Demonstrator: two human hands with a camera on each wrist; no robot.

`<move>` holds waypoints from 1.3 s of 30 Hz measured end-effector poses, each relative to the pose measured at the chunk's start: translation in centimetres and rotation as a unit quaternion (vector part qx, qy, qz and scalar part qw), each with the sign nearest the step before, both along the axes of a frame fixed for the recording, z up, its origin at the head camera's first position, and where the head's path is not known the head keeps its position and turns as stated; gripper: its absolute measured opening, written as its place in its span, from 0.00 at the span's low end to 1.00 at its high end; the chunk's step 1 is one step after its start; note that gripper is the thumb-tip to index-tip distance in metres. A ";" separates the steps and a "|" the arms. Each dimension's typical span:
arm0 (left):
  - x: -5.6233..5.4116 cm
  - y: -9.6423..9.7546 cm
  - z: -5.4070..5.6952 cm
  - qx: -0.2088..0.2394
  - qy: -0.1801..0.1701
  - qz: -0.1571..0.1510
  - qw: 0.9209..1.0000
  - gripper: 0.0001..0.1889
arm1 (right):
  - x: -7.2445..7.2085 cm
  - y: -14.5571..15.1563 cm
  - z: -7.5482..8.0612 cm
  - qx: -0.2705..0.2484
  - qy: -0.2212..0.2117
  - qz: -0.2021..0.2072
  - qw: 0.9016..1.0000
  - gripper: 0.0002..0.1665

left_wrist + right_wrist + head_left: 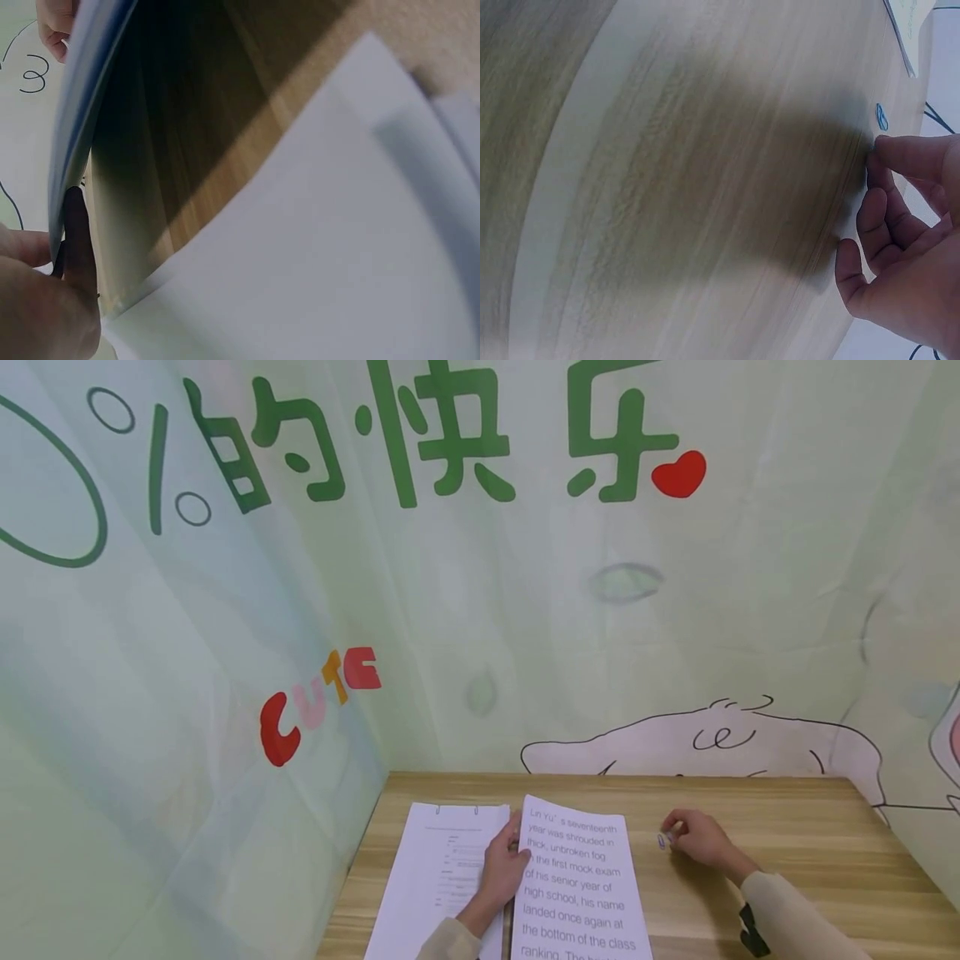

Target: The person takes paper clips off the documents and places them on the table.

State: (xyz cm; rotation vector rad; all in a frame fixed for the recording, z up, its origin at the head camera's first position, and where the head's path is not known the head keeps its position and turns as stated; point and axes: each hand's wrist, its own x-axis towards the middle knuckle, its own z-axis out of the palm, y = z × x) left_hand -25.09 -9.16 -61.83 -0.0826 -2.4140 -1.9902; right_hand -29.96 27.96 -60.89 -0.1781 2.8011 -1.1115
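My left hand (504, 868) grips a stack of printed sheets (573, 885) by its left edge, thumb on the front. In the left wrist view, the stack (79, 97) stands tilted up between thumb and fingers of that hand (45, 307). Over the table on the right, my right hand (701, 839) has its fingers bent, the thumb and forefinger tips close together beside a small blue paper clip (662, 841). In the right wrist view the clip (882, 117) lies just beyond the fingertips of the hand (911, 232). Whether those tips pinch anything is hidden.
Another set of printed sheets (442, 877), with two clips along its top edge, lies left of the held stack. Both are over a wooden table (810, 827). A printed curtain (465, 610) hangs behind the table and along its left side.
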 end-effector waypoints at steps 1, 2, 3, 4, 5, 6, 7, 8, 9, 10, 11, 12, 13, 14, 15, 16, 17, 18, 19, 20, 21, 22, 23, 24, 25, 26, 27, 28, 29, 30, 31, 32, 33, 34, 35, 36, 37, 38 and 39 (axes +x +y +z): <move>0.1 0.0 0.0 0.003 0.001 0.000 1.000 0.39 | 0.0 -0.1 0.0 0.001 -0.001 -0.003 1.000 0.12; 0.1 0.0 0.0 0.003 -0.002 0.000 1.000 0.39 | 0.0 -0.1 0.1 0.004 0.002 -0.001 1.000 0.12; 0.1 0.0 0.0 0.004 0.001 0.000 1.000 0.39 | 0.0 -0.2 0.2 0.004 0.001 -0.002 1.000 0.12; 0.1 0.0 0.0 0.005 0.002 0.000 1.000 0.39 | 0.1 -0.2 0.3 0.004 0.002 0.000 1.000 0.11; 0.1 0.0 0.0 0.004 0.003 0.001 1.000 0.39 | 0.1 -0.3 0.3 0.004 -0.001 -0.003 1.000 0.11; 0.1 0.0 0.0 0.001 0.003 0.002 1.000 0.39 | 0.1 -0.3 0.4 0.004 -0.001 -0.001 1.000 0.11; 0.1 0.0 0.0 -0.002 0.004 0.003 1.000 0.39 | 0.1 -0.3 0.4 0.005 -0.002 -0.002 1.000 0.11; 0.1 0.0 0.0 -0.006 0.002 0.003 1.000 0.39 | 0.1 -0.4 0.4 0.006 -0.002 -0.003 1.000 0.11; 0.1 0.0 0.0 -0.007 0.004 0.004 1.000 0.39 | 0.1 -0.4 0.3 0.008 -0.003 -0.004 1.000 0.11; 0.1 0.0 0.0 -0.010 0.002 0.004 1.000 0.39 | 0.1 -0.4 0.3 0.012 -0.002 -0.001 1.000 0.11; 0.1 0.0 0.0 -0.012 0.001 0.004 1.000 0.39 | 0.0 -0.4 0.2 0.015 -0.003 -0.002 1.000 0.12; 0.1 0.0 0.0 -0.013 0.000 0.004 1.000 0.39 | 0.0 -0.5 0.2 0.017 -0.004 -0.002 1.000 0.12; 0.1 -0.1 0.0 -0.013 -0.001 0.004 1.000 0.39 | 0.0 -0.5 0.1 0.017 -0.007 -0.004 1.000 0.12; 0.1 -0.1 -0.1 -0.013 -0.002 0.005 1.000 0.39 | 0.0 -0.5 0.1 0.018 -0.009 -0.005 1.000 0.12; 0.1 -0.1 -0.1 -0.012 -0.002 0.005 1.000 0.40 | 0.0 -0.6 0.0 0.018 -0.011 -0.004 1.000 0.12; 0.1 -0.1 -0.1 -0.011 -0.003 0.005 1.000 0.40 | 0.0 -0.6 0.0 0.019 -0.012 -0.002 1.000 0.12; 0.1 -0.1 -0.1 -0.010 -0.004 0.005 1.000 0.40 | 0.0 -0.6 0.0 0.018 -0.015 -0.004 1.000 0.12; 0.1 -0.1 -0.1 -0.010 -0.003 0.005 1.000 0.40 | 0.0 -0.6 0.0 0.018 -0.014 -0.003 1.000 0.12; 0.1 -0.1 0.0 -0.010 -0.004 0.006 1.000 0.39 | 0.0 -0.6 0.0 0.018 -0.014 -0.002 1.000 0.11; 0.1 0.0 0.0 -0.008 -0.004 0.006 1.000 0.39 | 0.0 -0.6 0.1 0.019 -0.014 -0.002 1.000 0.11; 0.1 0.0 0.0 -0.007 -0.006 0.007 1.000 0.39 | 0.0 -0.6 0.1 0.020 -0.014 0.001 1.000 0.11; 0.1 0.0 0.0 -0.005 -0.006 0.006 1.000 0.39 | 0.0 -0.6 0.2 0.022 -0.014 0.003 1.000 0.10; 0.2 0.0 0.0 -0.004 -0.007 0.007 1.000 0.39 | 0.0 -0.6 0.1 0.023 -0.013 0.003 1.000 0.10; 0.2 0.0 0.0 -0.002 -0.009 0.007 1.000 0.39 | 0.1 -0.5 0.2 0.024 -0.015 0.002 1.000 0.10; 0.3 0.1 0.0 -0.001 -0.012 0.008 1.000 0.39 | 0.1 -0.5 0.2 0.024 -0.016 0.003 1.000 0.09; 0.3 0.1 0.0 0.001 -0.014 0.008 1.000 0.39 | 0.2 -0.5 0.2 0.025 -0.017 0.005 1.000 0.09; 0.4 0.1 0.0 0.002 -0.015 0.008 1.000 0.39 | 0.2 -0.5 0.2 0.025 -0.017 0.007 1.000 0.09; 0.4 0.1 0.0 0.003 -0.014 0.008 1.000 0.39 | 0.2 -0.5 0.2 0.024 -0.018 0.006 1.000 0.09; 0.4 0.1 -0.1 0.003 -0.016 0.009 1.000 0.39 | 0.3 -0.5 0.3 0.023 -0.018 0.005 1.000 0.09; 0.4 0.1 -0.1 0.002 -0.016 0.010 1.000 0.39 | 0.3 -0.6 0.3 0.023 -0.017 0.006 1.000 0.09; 0.4 0.1 -0.1 0.001 -0.017 0.011 1.000 0.39 | 0.3 -0.6 0.3 0.023 -0.014 0.008 1.000 0.10; 0.4 0.2 -0.1 -0.001 -0.013 0.010 1.000 0.39 | 0.3 -0.6 0.4 0.023 -0.012 0.009 1.000 0.10; 0.4 0.2 -0.1 -0.002 -0.013 0.011 1.000 0.39 | 0.3 -0.6 0.4 0.023 -0.009 0.011 1.000 0.10; 0.3 0.2 -0.1 -0.003 -0.012 0.010 1.000 0.39 | 0.3 -0.6 0.4 0.025 -0.005 0.015 1.000 0.10; 0.3 0.2 -0.1 -0.003 -0.013 0.011 1.000 0.39 | 0.3 -0.6 0.4 0.025 -0.004 0.016 1.000 0.11; 0.3 0.1 -0.1 -0.004 -0.009 0.009 1.000 0.39 | 0.4 -0.5 0.4 0.027 -0.002 0.018 0.999 0.12; 0.3 0.1 -0.1 -0.005 -0.010 0.010 1.000 0.39 | 0.4 -0.5 0.4 0.028 -0.001 0.022 0.999 0.12; 0.3 0.1 -0.2 -0.006 -0.009 0.010 1.000 0.39 | 0.4 -0.5 0.4 0.030 0.000 0.026 0.999 0.13; 0.3 0.0 -0.2 -0.006 -0.011 0.011 1.000 0.39 | 0.4 -0.4 0.4 0.031 0.000 0.029 0.999 0.13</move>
